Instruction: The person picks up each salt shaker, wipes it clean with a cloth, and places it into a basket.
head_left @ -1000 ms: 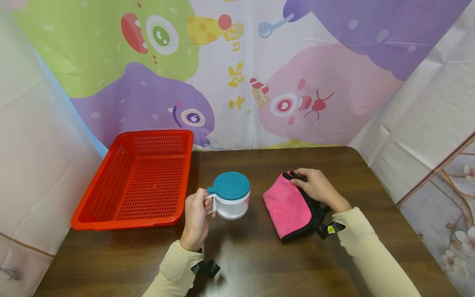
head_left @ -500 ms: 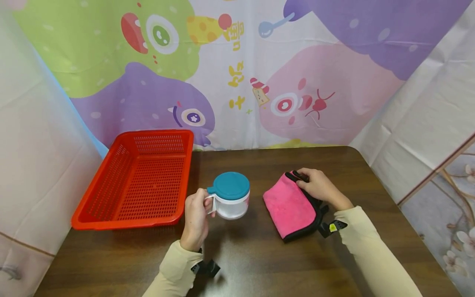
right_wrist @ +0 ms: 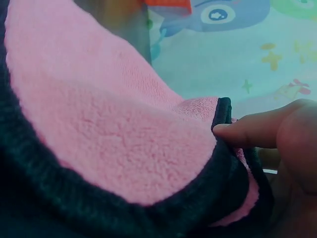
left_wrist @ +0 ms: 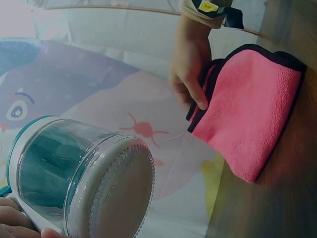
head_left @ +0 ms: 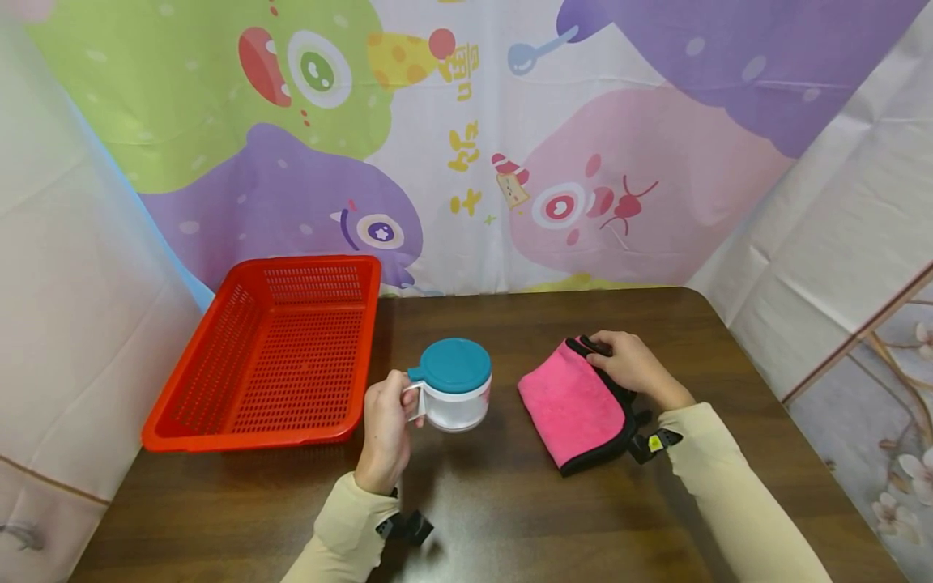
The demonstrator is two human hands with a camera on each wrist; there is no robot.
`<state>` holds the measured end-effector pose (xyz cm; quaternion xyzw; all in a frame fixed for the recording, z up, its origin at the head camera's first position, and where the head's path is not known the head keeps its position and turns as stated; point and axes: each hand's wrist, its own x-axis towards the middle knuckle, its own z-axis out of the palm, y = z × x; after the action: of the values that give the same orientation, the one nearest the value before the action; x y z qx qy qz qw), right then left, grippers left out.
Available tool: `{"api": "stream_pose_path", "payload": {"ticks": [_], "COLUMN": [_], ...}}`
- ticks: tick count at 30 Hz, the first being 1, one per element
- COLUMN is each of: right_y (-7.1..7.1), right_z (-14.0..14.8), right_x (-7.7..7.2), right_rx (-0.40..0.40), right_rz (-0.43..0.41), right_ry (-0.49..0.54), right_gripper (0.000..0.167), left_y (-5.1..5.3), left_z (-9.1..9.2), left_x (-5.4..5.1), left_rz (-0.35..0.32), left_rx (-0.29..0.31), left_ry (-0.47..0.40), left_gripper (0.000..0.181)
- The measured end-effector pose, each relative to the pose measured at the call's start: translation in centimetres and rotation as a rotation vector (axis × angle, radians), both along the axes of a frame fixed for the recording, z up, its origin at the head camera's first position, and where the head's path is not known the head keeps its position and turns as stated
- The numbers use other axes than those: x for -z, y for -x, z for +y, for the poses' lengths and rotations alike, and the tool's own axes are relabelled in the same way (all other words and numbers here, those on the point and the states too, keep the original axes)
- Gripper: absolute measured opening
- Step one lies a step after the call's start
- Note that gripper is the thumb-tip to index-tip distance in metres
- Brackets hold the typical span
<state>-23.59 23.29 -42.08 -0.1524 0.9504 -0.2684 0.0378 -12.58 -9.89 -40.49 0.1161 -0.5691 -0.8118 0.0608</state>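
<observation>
My left hand (head_left: 386,429) grips the white handle of a clear jar (head_left: 457,407) with a white rim and a flat teal lid (head_left: 455,365). In the left wrist view the jar (left_wrist: 54,163) tilts, its ridged round base showing, and it appears held above the table. To the right, my right hand (head_left: 632,366) pinches the upper corner of a folded pink cloth (head_left: 572,405) with black edging. The right wrist view shows the thumb (right_wrist: 242,131) on the cloth's (right_wrist: 114,129) dark border, with layers folded beneath; the other fingers are mostly hidden behind it.
A red perforated plastic basket (head_left: 291,364) stands on the left of the brown wooden table (head_left: 496,518), beside my left hand. A curtain with cartoon figures (head_left: 466,146) hangs behind the table's far edge, and pale curtains flank both sides.
My right hand has shifted slightly to the right, drawing the cloth's held corner and lower edge a little that way. The left hand and the jar stay in place.
</observation>
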Motion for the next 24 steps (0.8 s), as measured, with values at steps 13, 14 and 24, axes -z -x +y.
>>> {"api": "stream_pose_path", "payload": {"ticks": [13, 14, 24], "right_y": [0.7, 0.7, 1.3], "right_z": [1.0, 1.0, 1.5], "right_x": [1.3, 1.4, 2.2], "right_rx": [0.029, 0.03, 0.047], "right_rz": [-0.048, -0.047, -0.053], "right_ry": [-0.067, -0.07, -0.073], "right_gripper": [0.034, 0.034, 0.035], "left_y": [0.0, 0.0, 0.0], "left_z": [0.0, 0.0, 0.0], "left_x": [0.2, 0.2, 0.1], "left_rz": [0.002, 0.002, -0.001], "left_rx": [-0.001, 0.0, 0.002], "left_ry": [0.004, 0.005, -0.007], "left_gripper": [0.035, 0.035, 0.034]}}
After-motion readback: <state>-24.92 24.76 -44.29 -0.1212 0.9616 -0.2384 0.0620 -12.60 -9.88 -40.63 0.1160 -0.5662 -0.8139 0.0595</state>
